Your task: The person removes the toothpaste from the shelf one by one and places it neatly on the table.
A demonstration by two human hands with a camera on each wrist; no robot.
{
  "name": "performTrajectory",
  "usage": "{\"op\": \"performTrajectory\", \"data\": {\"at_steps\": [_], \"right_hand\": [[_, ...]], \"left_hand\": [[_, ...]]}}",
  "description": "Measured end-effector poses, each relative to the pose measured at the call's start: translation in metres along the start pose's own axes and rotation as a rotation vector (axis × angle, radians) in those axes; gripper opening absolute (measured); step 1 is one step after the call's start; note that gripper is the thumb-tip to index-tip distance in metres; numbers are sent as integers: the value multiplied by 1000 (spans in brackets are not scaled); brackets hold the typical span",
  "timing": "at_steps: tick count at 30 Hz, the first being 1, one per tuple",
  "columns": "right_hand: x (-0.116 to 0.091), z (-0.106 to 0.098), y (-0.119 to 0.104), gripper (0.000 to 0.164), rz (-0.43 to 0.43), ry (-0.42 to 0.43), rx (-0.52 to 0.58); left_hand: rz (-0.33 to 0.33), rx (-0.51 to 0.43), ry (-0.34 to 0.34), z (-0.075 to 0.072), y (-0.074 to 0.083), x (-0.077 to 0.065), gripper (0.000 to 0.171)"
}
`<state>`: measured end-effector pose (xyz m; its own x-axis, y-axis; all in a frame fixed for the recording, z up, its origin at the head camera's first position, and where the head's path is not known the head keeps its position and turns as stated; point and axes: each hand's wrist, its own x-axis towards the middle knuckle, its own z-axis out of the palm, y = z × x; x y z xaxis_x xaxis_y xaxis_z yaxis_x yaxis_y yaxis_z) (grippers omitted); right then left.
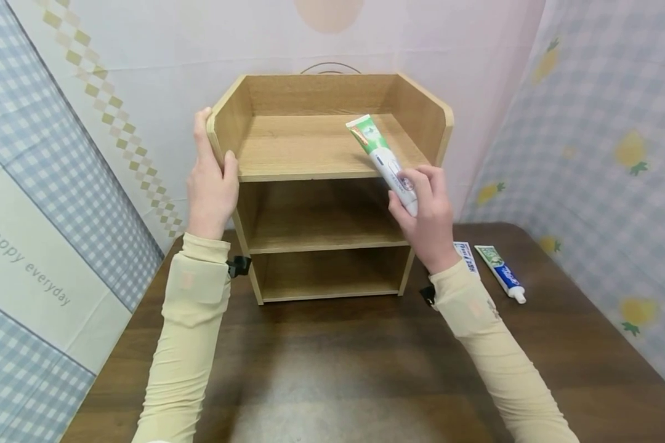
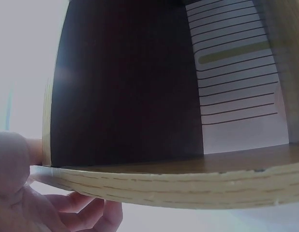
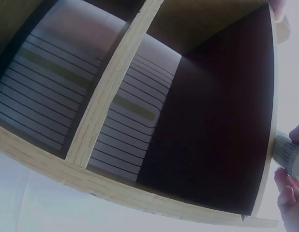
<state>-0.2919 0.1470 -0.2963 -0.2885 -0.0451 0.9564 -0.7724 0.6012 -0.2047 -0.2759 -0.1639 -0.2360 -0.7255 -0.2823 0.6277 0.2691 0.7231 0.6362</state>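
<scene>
A wooden desktop shelf [image 1: 321,175] with an open top tray and two compartments below stands on the table. My left hand [image 1: 213,191] grips the front edge of its left side panel, thumb in front and fingers on the outer face; the left wrist view shows the hand [image 2: 23,193] at that edge. My right hand [image 1: 429,215] holds a green and white toothpaste tube [image 1: 385,160] by its cap end, tilted above the top tray's front right. In the right wrist view the tube's cap end [image 3: 287,154] shows beside the shelf board.
Right of the shelf, a green and blue toothpaste tube [image 1: 501,274] lies on the brown table [image 1: 338,369]. A white and blue pack [image 1: 465,255] is partly hidden behind my right wrist. Patterned cloth walls [image 1: 604,154] enclose the table at the back and sides.
</scene>
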Motion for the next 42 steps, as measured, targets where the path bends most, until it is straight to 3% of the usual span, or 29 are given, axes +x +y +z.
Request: {"op": "performTrajectory", "data": {"at_steps": [13, 26, 42], "right_hand": [[-14, -5, 6, 38, 10, -78, -2], [-40, -13, 5, 35, 63, 10, -13], [-66, -37, 11, 39, 85, 28, 1]], "left_hand": [[-2, 3, -4, -1, 4, 0, 62], [8, -8, 2, -3, 5, -2, 63], [16, 15, -7, -1, 2, -4, 62]]}}
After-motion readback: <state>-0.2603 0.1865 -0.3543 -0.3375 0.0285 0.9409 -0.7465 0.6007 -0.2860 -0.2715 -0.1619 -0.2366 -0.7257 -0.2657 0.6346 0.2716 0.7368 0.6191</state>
